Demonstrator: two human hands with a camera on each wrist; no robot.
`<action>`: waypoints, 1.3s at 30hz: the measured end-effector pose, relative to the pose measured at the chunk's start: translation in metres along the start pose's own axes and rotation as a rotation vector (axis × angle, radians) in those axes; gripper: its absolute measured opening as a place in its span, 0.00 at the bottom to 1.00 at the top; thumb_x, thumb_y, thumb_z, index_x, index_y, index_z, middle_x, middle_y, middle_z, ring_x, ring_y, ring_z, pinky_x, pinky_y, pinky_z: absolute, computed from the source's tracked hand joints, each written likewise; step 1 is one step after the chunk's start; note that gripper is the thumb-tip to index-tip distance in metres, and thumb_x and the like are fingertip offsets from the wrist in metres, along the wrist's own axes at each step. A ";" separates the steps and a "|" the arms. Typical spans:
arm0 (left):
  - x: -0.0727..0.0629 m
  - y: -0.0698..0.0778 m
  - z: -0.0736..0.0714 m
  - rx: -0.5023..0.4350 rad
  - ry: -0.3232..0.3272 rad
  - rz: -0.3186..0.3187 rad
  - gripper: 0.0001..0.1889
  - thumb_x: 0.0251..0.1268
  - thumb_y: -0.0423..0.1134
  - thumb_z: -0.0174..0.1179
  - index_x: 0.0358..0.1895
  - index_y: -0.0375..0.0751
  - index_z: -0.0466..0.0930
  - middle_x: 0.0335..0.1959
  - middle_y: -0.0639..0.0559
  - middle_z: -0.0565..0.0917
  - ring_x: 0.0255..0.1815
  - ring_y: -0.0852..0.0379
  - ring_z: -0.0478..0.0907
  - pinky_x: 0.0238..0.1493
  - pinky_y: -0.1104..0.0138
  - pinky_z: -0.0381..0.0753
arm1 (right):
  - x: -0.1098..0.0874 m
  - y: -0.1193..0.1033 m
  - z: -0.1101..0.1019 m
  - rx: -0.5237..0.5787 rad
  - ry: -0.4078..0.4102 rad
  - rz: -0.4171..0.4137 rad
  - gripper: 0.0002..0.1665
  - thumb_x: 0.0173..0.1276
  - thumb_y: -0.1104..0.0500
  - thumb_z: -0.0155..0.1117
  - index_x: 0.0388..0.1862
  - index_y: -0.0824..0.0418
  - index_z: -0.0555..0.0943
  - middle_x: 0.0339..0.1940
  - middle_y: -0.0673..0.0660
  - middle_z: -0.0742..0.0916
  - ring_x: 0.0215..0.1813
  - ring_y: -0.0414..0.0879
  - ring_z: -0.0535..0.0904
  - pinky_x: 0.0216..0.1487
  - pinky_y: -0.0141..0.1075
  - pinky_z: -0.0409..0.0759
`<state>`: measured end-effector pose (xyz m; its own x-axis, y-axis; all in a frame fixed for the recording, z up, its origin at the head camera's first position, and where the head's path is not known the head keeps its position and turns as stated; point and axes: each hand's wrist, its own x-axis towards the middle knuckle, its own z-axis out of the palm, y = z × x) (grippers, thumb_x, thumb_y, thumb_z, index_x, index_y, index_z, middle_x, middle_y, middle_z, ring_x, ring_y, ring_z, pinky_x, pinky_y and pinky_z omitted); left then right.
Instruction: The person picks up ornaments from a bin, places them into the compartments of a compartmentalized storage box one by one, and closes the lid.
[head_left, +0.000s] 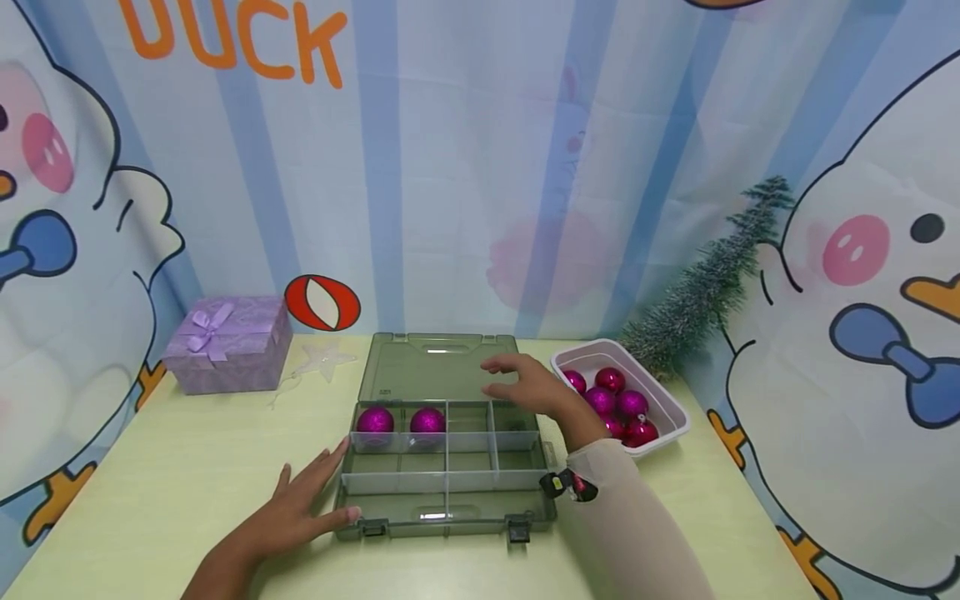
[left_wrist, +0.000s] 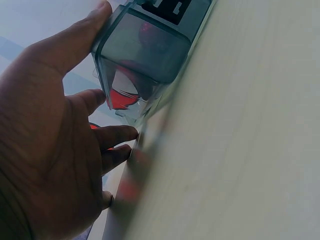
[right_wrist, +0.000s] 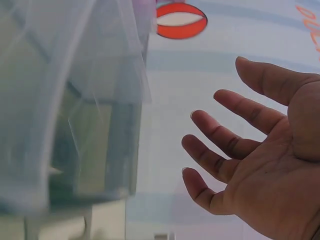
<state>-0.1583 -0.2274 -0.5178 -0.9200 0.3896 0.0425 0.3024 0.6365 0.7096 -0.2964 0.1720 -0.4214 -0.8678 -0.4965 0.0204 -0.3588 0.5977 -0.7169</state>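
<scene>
A green-tinted clear compartment box [head_left: 397,504] lies on the table with its lid [head_left: 427,367] folded back. Two glittery magenta ball ornaments [head_left: 375,421] sit side by side in its back row, towards the left. My left hand [head_left: 300,507] touches the box's left side with fingers spread, the thumb at the front left corner; the left wrist view shows the box wall [left_wrist: 145,45] against those fingers. Over the back right compartments hovers my right hand [head_left: 534,387], holding nothing. Its fingers [right_wrist: 220,132] appear spread and slightly bent in the right wrist view.
Right of the box, a white plastic tub [head_left: 667,400] holds several magenta and red balls. Behind it leans a small frosted artificial tree [head_left: 697,292]. At the back left stand a purple gift box [head_left: 232,350] and a pale star [head_left: 326,358], before a printed curtain [head_left: 465,167].
</scene>
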 end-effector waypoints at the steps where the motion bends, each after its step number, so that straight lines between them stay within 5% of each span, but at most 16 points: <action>1: 0.000 0.000 0.000 -0.001 0.000 0.000 0.53 0.71 0.56 0.71 0.90 0.44 0.51 0.89 0.33 0.60 0.87 0.17 0.51 0.74 0.15 0.28 | -0.003 0.001 -0.004 0.009 0.011 -0.002 0.28 0.82 0.56 0.66 0.76 0.65 0.79 0.75 0.69 0.82 0.79 0.68 0.74 0.80 0.68 0.71; 16: 0.001 -0.003 0.001 -0.004 -0.021 -0.025 0.53 0.71 0.57 0.71 0.91 0.45 0.50 0.89 0.33 0.58 0.87 0.18 0.49 0.75 0.15 0.27 | -0.045 0.038 -0.048 0.140 0.181 0.142 0.31 0.85 0.53 0.63 0.80 0.66 0.74 0.80 0.71 0.78 0.82 0.70 0.71 0.83 0.66 0.70; 24: 0.001 -0.005 0.001 -0.004 -0.017 -0.019 0.53 0.72 0.57 0.70 0.91 0.47 0.50 0.90 0.34 0.58 0.87 0.18 0.49 0.74 0.15 0.27 | -0.060 0.066 -0.059 0.066 0.290 0.038 0.23 0.84 0.60 0.63 0.71 0.71 0.80 0.69 0.73 0.85 0.70 0.68 0.83 0.69 0.57 0.85; 28: 0.001 -0.005 0.001 0.000 -0.019 -0.020 0.53 0.71 0.57 0.70 0.91 0.46 0.50 0.89 0.33 0.58 0.87 0.18 0.49 0.75 0.15 0.27 | -0.067 0.079 -0.063 0.047 0.308 0.053 0.21 0.84 0.62 0.64 0.70 0.69 0.82 0.68 0.72 0.86 0.66 0.66 0.85 0.64 0.49 0.85; 39: 0.000 0.000 -0.001 -0.016 -0.017 -0.029 0.53 0.71 0.57 0.71 0.91 0.44 0.50 0.89 0.32 0.58 0.87 0.17 0.49 0.75 0.16 0.25 | -0.078 0.109 -0.069 -0.075 0.287 0.249 0.27 0.81 0.60 0.68 0.73 0.71 0.78 0.69 0.75 0.83 0.71 0.71 0.80 0.75 0.66 0.77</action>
<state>-0.1587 -0.2278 -0.5174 -0.9239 0.3826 0.0098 0.2715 0.6370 0.7214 -0.2917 0.3191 -0.4529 -0.9886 -0.1404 0.0544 -0.1403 0.7274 -0.6718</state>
